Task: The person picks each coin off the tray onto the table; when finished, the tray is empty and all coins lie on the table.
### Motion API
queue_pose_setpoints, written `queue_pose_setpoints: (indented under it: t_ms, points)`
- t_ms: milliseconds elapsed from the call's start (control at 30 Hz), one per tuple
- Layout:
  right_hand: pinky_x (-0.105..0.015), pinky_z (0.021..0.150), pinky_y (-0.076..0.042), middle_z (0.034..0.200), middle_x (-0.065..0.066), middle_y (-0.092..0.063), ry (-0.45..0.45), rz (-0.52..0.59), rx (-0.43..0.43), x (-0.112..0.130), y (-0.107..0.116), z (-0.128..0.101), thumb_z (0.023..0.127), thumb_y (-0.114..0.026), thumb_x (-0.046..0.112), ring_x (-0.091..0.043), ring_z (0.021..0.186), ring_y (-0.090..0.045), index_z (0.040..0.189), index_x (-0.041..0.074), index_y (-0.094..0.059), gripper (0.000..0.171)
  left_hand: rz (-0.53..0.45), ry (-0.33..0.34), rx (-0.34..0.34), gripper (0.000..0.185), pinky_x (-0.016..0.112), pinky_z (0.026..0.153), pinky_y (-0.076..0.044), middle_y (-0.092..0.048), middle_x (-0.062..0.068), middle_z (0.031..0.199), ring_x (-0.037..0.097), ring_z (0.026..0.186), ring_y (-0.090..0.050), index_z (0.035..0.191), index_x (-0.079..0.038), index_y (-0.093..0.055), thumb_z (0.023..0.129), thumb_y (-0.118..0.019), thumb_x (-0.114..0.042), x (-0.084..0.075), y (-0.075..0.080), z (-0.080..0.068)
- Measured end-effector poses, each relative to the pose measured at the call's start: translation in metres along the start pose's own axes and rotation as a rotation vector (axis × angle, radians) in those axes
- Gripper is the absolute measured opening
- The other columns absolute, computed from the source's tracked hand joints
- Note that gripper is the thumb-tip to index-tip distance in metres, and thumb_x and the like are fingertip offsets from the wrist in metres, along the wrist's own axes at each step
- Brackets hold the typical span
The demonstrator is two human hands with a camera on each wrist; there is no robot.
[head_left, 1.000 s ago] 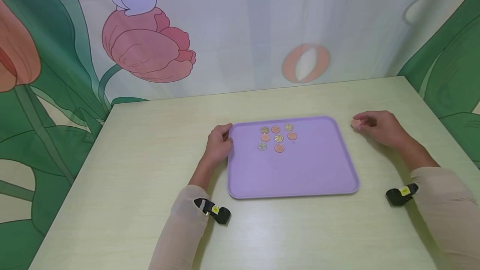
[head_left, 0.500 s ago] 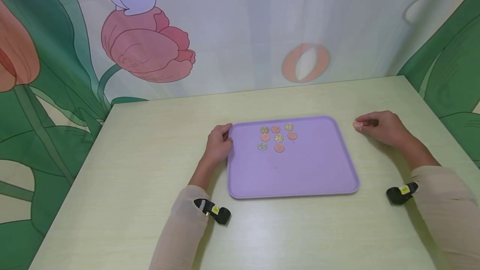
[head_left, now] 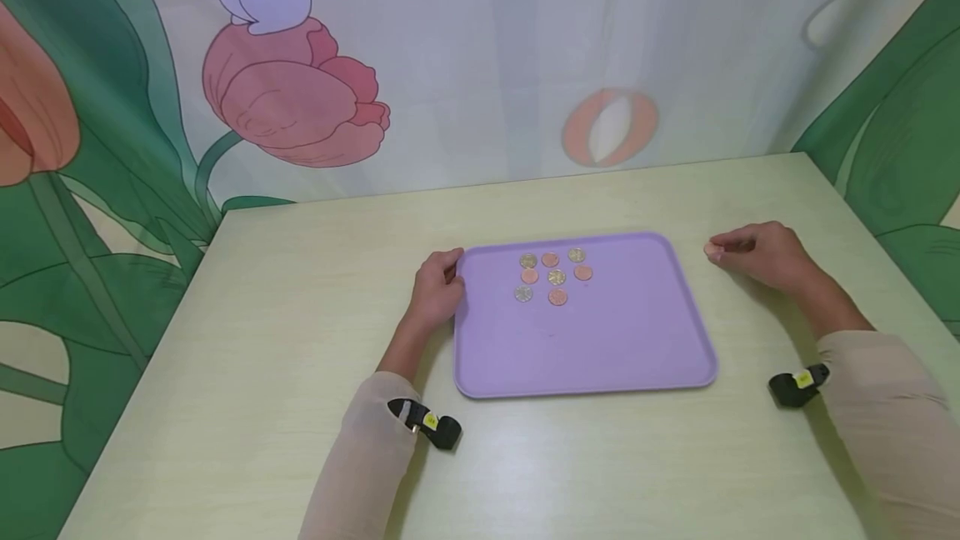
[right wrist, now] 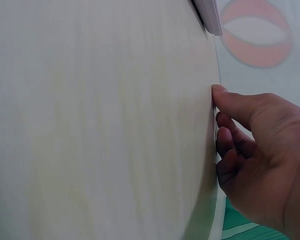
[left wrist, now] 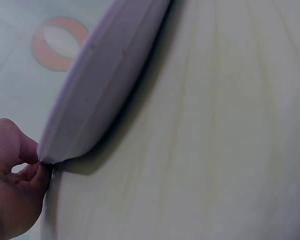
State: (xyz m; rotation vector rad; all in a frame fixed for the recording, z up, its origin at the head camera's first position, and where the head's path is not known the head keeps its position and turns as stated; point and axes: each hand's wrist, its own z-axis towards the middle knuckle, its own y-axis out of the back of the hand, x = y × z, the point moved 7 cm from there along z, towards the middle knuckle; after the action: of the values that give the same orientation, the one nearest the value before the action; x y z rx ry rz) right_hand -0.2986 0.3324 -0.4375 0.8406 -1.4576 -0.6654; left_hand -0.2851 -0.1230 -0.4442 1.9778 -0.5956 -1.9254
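Note:
A lilac tray (head_left: 585,348) lies on the table with several coins (head_left: 557,277) in its upper left part, some copper-coloured, some golden, one silvery. My left hand (head_left: 437,290) pinches the tray's far left corner; in the left wrist view, the thumb and fingers (left wrist: 40,172) of that hand meet at the tray's edge. To the right of the tray, apart from it, my right hand (head_left: 765,255) holds a small copper-coloured coin (head_left: 710,248) between thumb and forefinger, low at the tabletop. In the right wrist view the fingertips (right wrist: 219,89) hide that coin.
The pale wooden table (head_left: 300,340) extends on every side of the tray. Behind it hangs a printed curtain (head_left: 480,65) with flowers and leaves. Each sleeve carries a black wrist camera (head_left: 797,387).
My right hand has shifted very slightly to the right and its fingertips have moved a little on the coin. The left hand, the tray and its coins stay put.

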Motion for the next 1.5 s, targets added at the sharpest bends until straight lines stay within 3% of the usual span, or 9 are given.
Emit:
queue_pose_setpoints:
  t_ms: [133,267,400,500,567,800,1000,1167,1500]
  points:
    - [-0.013,0.071,-0.046,0.128,-0.032,-0.066,-0.005,0.008,0.013,0.000,-0.001,0.000,0.097,-0.067,0.038,-0.044,0.113,-0.063,0.128,-0.004,-0.067,0.052,-0.010,0.001,-0.003,0.052,0.042,0.121,-0.044,-0.049,0.028,0.146,0.035,0.143,-0.047,0.147,0.009,-0.046,0.095,-0.046,0.005,0.000,0.000,-0.001]
    - [-0.009,0.070,-0.044,0.128,-0.029,-0.067,-0.008,0.009,0.019,0.001,-0.001,0.001,0.098,-0.066,0.035,-0.046,0.116,-0.063,0.127,-0.004,-0.068,0.049,-0.011,0.000,-0.005,0.052,0.042,0.121,-0.043,-0.049,0.028,0.146,0.035,0.143,-0.047,0.147,0.009,-0.046,0.095,-0.046,0.005,0.001,0.000,0.000]
    - [-0.007,0.069,-0.044,0.127,-0.028,-0.068,-0.009,0.006,0.014,0.001,-0.001,0.001,0.097,-0.067,0.036,-0.015,0.094,-0.069,0.126,-0.003,-0.069,0.049,-0.015,0.001,-0.002,0.053,0.042,0.121,-0.043,-0.049,0.027,0.146,0.035,0.144,-0.047,0.147,0.009,-0.045,0.095,-0.046,0.005,0.002,0.000,0.000]
    - [-0.008,0.069,-0.045,0.127,-0.028,-0.067,-0.013,0.013,0.015,0.001,-0.001,0.000,0.097,-0.067,0.038,0.010,0.087,-0.054,0.128,-0.003,-0.068,0.051,-0.019,0.002,-0.001,0.052,0.042,0.121,-0.043,-0.049,0.027,0.147,0.035,0.143,-0.047,0.147,0.009,-0.046,0.095,-0.047,0.005,0.003,0.000,0.001]
    - [-0.008,0.069,-0.045,0.128,-0.028,-0.067,-0.014,0.017,0.013,0.001,-0.001,-0.001,0.097,-0.067,0.039,0.014,0.084,-0.049,0.128,-0.003,-0.068,0.052,-0.020,0.001,-0.003,0.052,0.042,0.121,-0.043,-0.050,0.027,0.146,0.035,0.143,-0.047,0.147,0.008,-0.046,0.095,-0.047,0.005,0.003,0.000,0.001]
    - [-0.009,0.068,-0.045,0.128,-0.028,-0.068,-0.023,0.026,-0.019,0.000,0.000,-0.001,0.096,-0.067,0.042,0.014,0.080,-0.050,0.130,-0.003,-0.066,0.057,-0.020,-0.004,-0.011,0.053,0.042,0.121,-0.043,-0.051,0.028,0.145,0.036,0.142,-0.048,0.146,0.009,-0.047,0.094,-0.047,0.005,0.003,0.001,0.002]
    - [-0.010,0.067,-0.042,0.126,-0.032,-0.066,-0.030,0.043,-0.127,-0.001,0.003,-0.009,0.100,-0.063,0.037,-0.017,0.096,-0.062,0.129,-0.006,-0.066,0.052,-0.028,-0.005,-0.008,0.052,0.042,0.121,-0.043,-0.050,0.028,0.146,0.036,0.143,-0.048,0.146,0.009,-0.046,0.094,-0.047,0.005,0.003,0.000,0.002]
    - [-0.013,0.060,-0.044,0.108,-0.021,-0.073,-0.022,0.083,-0.182,0.011,0.002,-0.016,0.097,-0.067,0.037,0.009,0.076,-0.049,0.124,-0.002,-0.070,0.047,-0.032,-0.007,-0.008,0.052,0.041,0.122,-0.042,-0.050,0.028,0.146,0.035,0.143,-0.047,0.146,0.009,-0.047,0.094,-0.047,0.005,0.003,-0.001,0.002]
    - [-0.016,0.057,-0.046,0.102,-0.024,-0.075,0.174,0.067,-0.191,0.062,0.000,-0.022,0.098,-0.064,0.013,0.010,0.072,-0.049,0.116,-0.002,-0.073,0.025,-0.028,-0.009,-0.006,0.052,0.042,0.122,-0.042,-0.050,0.027,0.146,0.035,0.144,-0.047,0.147,0.009,-0.046,0.095,-0.046,0.005,0.004,-0.001,0.003]
